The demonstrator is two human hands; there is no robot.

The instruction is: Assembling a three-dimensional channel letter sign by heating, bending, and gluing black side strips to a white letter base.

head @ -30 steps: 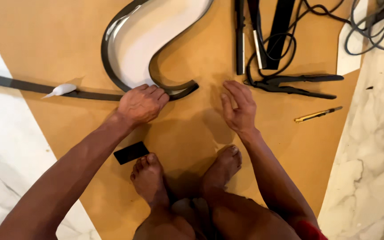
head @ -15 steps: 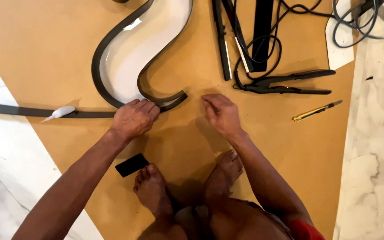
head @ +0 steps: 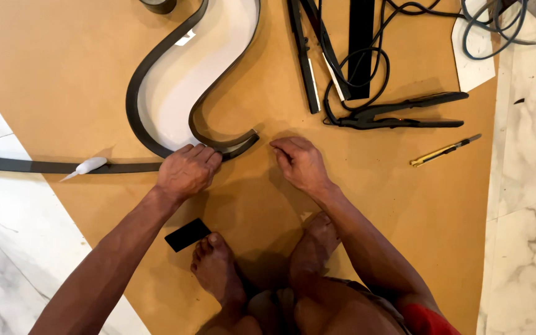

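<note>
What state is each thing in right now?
left hand: pressing on the curved black strip
right hand: on the brown board, holding nothing
curved black strip: standing on edge around the white S-shaped panel
black flat iron tool: lying shut, cord attached
yellow utility knife: lying flat, untouched

Black curved strip [head: 156, 133] (S-shaped) flat on board.
</note>
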